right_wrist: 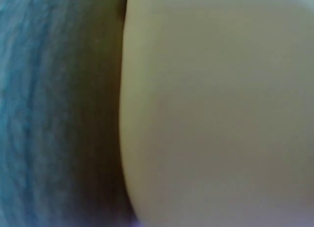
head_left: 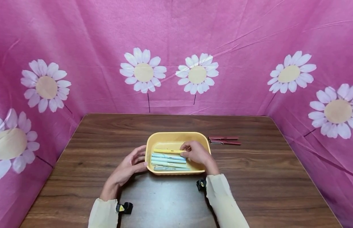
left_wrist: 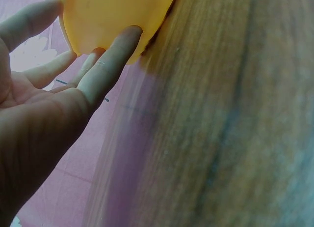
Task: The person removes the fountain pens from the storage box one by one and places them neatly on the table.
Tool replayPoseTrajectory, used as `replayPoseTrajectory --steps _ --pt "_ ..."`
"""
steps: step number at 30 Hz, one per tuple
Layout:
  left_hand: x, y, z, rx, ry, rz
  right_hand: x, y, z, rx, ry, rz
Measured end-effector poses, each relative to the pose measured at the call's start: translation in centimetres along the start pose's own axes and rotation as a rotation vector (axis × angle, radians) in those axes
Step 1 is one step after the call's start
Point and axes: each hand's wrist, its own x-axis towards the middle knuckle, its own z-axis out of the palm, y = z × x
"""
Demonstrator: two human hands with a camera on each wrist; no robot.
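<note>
A yellow plastic basket (head_left: 176, 136) stands on the table. Inside it, my right hand (head_left: 197, 154) pinches the right end of a yellow pen (head_left: 166, 151) between thumb and fingers. Several light blue and pale green pens (head_left: 168, 160) lie side by side in the basket, in front of the yellow one. My left hand (head_left: 127, 168) touches the basket's left side with spread, fairly straight fingers; in the left wrist view the fingertips rest against the basket wall (left_wrist: 105, 15). Only a blurred basket wall (right_wrist: 221, 114) fills most of the right wrist view, with no hand visible there.
Two dark red pens (head_left: 226, 142) lie on the wooden table (head_left: 259, 177) just right of the basket. A pink cloth (head_left: 170, 31) with white flowers hangs around the table's back and sides.
</note>
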Motion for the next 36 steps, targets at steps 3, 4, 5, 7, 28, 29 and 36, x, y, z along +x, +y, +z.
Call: replayPoseTrajectory --steps 3,4,5,7,28,29,36 --pt "0.0 0.0 0.0 -0.003 -0.009 0.012 -0.1 -0.1 -0.1 0.049 0.041 -0.001" --pt "0.1 -0.1 0.0 -0.002 -0.008 0.014 -0.1 -0.1 -0.1 0.064 0.059 0.0" --pt "0.1 -0.1 0.0 0.001 -0.009 0.018 -0.1 -0.1 -0.1 0.079 0.075 -0.004" --pt "0.0 -0.1 0.0 0.001 -0.01 0.018 -0.1 -0.2 -0.1 0.106 0.113 -0.006" --pt "0.0 0.2 0.3 -0.011 0.007 -0.032 -0.5 -0.6 -0.9 0.131 0.347 -0.095" --pt "0.0 0.2 0.3 -0.012 0.007 -0.032 -0.6 -0.7 -1.0 0.132 0.351 -0.099" --pt "0.0 0.3 0.3 -0.008 0.012 -0.035 -1.4 -0.8 -2.1 0.126 0.38 -0.104"
